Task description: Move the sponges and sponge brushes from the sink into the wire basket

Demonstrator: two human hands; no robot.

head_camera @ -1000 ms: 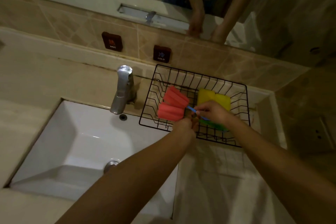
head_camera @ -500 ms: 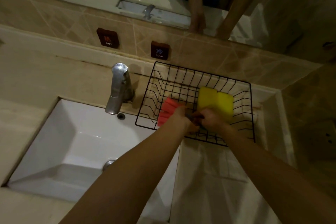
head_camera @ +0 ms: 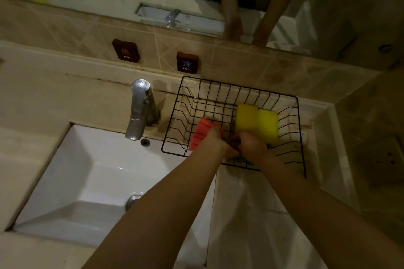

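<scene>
Over on the left we've got the white sink [head_camera: 72, 172], basin bare apart from the drain, with the chrome faucet [head_camera: 140, 111] at its far edge. On the tile wall behind sit two little brown tags, HOT [head_camera: 126, 50] and COLD [head_camera: 187, 62].

Right of the faucet the black wire basket [head_camera: 218, 85] sits on the counter. Inside it, at the left near side, there's a red ribbed sponge [head_camera: 200, 135], and our left hand [head_camera: 215, 141] is right on top of its near-right part, fingers curled, though we honestly can't tell if they're gripping the sponge or whatever thin dark thing sits between the two hands. Our right hand [head_camera: 252, 145] is just beside it, nearly touching, fingers also curled down into the basket; what it's clamped on is hidden too. Just past that hand two yellow sponges [head_camera: 256, 121] lie side by side, touching each other, toward the far right of the basket floor. A bit of green peeks out under the right wrist.
</scene>
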